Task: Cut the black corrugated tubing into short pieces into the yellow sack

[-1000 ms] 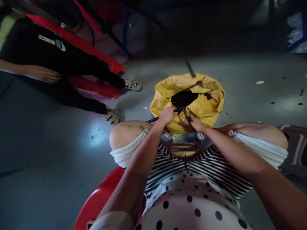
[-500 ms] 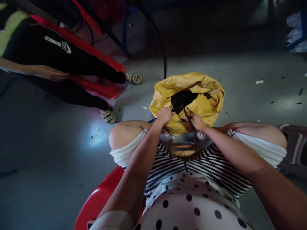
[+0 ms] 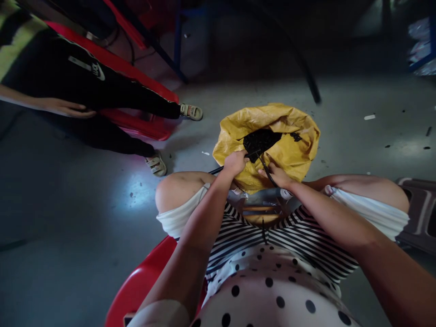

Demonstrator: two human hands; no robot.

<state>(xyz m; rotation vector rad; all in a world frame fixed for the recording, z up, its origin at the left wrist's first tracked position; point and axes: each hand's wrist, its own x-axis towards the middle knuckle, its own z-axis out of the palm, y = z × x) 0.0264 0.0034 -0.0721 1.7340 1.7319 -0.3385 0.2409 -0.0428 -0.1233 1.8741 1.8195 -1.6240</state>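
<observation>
A yellow woven sack [image 3: 296, 156] stands open between the knees, with small black pieces [image 3: 260, 140] inside. At its near left rim, my left hand [image 3: 235, 163] is closed around a thin black strip [image 3: 217, 170], whose end sticks out over the sack's opening. My right hand [image 3: 277, 175] is closed on a dark, scissor-like tool [image 3: 268, 171] at the near rim. The tool's tips meet the strip's end above the black pieces. More black bits [image 3: 295, 136] lie on a fold of the sack.
A person in black trousers [image 3: 119, 97] stands at the left beside a red plastic stool [image 3: 150, 127]. A dark hose-like thing [image 3: 308, 81], blurred, hangs beyond the sack. A grey stool [image 3: 417, 209] is at the right. Scraps lie on the floor.
The long dark hose-like thing beyond the sack has swung to the right. The other person's hand and legs have shifted slightly. Both my hands have stayed nearly in place.
</observation>
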